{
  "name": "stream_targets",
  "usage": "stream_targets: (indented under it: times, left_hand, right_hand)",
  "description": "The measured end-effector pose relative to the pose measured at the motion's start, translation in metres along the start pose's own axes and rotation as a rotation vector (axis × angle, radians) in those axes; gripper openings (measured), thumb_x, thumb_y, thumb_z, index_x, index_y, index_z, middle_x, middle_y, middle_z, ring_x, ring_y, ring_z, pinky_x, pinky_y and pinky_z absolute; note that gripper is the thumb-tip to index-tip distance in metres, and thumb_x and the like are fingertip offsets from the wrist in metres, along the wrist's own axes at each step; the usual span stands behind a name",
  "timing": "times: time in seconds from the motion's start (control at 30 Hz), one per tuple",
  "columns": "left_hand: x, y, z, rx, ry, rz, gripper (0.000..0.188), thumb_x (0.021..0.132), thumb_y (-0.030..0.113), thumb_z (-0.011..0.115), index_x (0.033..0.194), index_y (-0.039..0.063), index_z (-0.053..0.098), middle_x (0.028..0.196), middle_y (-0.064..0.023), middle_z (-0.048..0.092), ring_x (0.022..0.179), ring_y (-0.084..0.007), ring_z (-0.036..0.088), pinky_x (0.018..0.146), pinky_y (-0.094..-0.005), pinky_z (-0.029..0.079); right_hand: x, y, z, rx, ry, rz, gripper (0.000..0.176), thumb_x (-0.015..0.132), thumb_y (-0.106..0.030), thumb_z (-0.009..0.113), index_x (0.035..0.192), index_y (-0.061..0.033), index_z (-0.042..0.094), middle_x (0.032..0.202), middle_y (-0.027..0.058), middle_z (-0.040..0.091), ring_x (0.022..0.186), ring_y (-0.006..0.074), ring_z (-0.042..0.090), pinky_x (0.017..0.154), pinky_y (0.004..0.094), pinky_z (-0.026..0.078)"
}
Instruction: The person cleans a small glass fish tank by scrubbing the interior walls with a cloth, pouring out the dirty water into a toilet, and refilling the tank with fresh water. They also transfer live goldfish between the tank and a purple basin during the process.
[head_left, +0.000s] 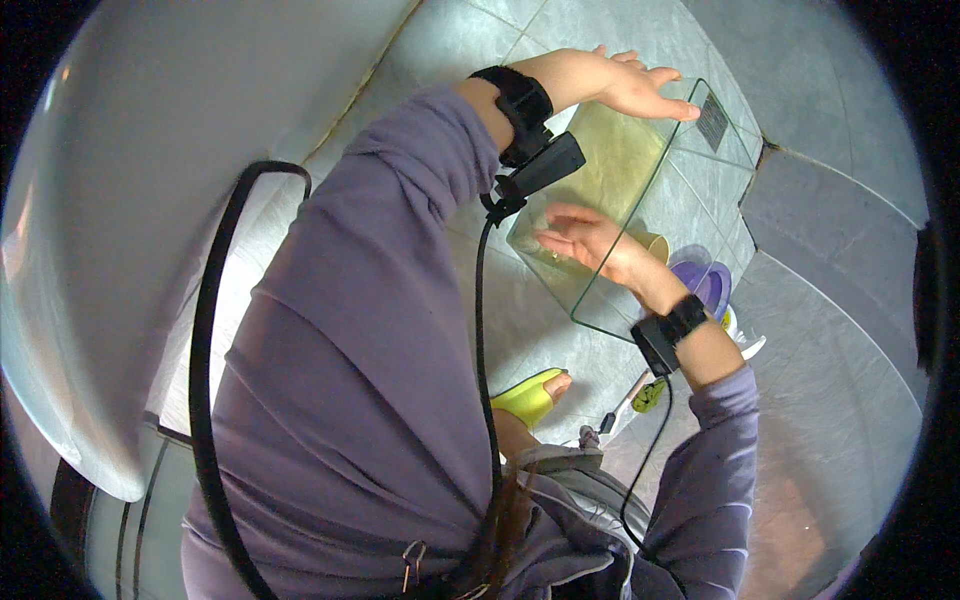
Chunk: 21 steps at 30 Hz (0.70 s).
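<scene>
A clear rectangular glass tank (637, 206) stands tilted in view on a tiled floor, its inside tinged murky yellow. At its upper end is my left hand (637, 84), fingers spread, with the thumb against the glass rim near the corner. The undersides of those fingers are hidden. My right hand (589, 240) reaches inside the tank and shows through the glass wall. Its fingers are loosely curved and apart, with nothing seen in them. Small yellowish bits lie close to its fingertips. Each wrist wears a black strap with a device and a cable.
Beyond the tank stand a yellowish cup (652, 244) and a purple basin (709, 281). A floor drain grate (712, 124) shows past the rim. My foot wears a yellow-green slipper (531, 394), near a long-handled tool (622, 405) and a green item (649, 394). A glossy white fixture (172, 150) fills the left.
</scene>
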<state>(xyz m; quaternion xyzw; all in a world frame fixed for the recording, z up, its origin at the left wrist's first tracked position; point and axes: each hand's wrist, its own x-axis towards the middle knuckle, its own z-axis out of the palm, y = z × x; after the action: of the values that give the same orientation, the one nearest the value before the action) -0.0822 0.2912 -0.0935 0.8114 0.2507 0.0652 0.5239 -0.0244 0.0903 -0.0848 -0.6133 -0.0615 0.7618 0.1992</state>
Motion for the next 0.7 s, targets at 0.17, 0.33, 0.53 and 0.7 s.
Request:
stream_targets:
  times: [0.17,0.33,0.53,0.7]
  left_hand:
    - [-0.002,-0.001,0.001,-0.006,0.02,-0.009,0.1,0.074,0.084,0.031,0.148,0.016,0.021,0.148,-0.0216,0.026,0.142,-0.0353,0.012,0.112,-0.0538,0.005]
    - [-0.002,-0.003,-0.001,0.005,-0.012,-0.012,0.101,0.074,0.085,0.03,0.148,0.017,0.021,0.148,-0.0211,0.026,0.141,-0.0362,0.013,0.112,-0.0543,0.006]
    - [-0.001,-0.003,-0.001,-0.019,-0.018,-0.014,0.101,0.072,0.084,0.032,0.148,0.019,0.02,0.149,-0.018,0.025,0.141,-0.0363,0.012,0.111,-0.0573,0.005]
    - [0.001,-0.005,0.002,-0.003,-0.016,-0.015,0.101,0.073,0.084,0.031,0.148,0.019,0.019,0.15,-0.0171,0.024,0.142,-0.0363,0.009,0.111,-0.0572,0.005]
  right_hand:
    - [0.021,-0.017,-0.014,0.029,0.093,-0.045,0.055,0.084,0.01,0.042,0.137,0.0074,0.027,0.129,0.0205,0.044,0.113,0.0284,0.055,0.099,0.0315,0.045]
    - [0.027,-0.047,-0.025,-0.029,0.137,-0.37,0.062,0.085,0.006,0.045,0.142,0.0017,0.022,0.132,0.0115,0.04,0.117,0.0235,0.05,0.098,0.0312,0.044]
    - [0.043,-0.025,-0.028,-0.031,0.08,-0.201,0.059,0.085,0.005,0.046,0.14,-0.0015,0.026,0.122,0.0108,0.046,0.106,0.0217,0.054,0.092,0.033,0.047]
    - [0.035,0.022,-0.024,-0.054,-0.112,0.072,0.044,0.09,0.0,0.051,0.131,-0.0036,0.036,0.111,0.0072,0.047,0.101,0.0211,0.059,0.093,0.0327,0.047]
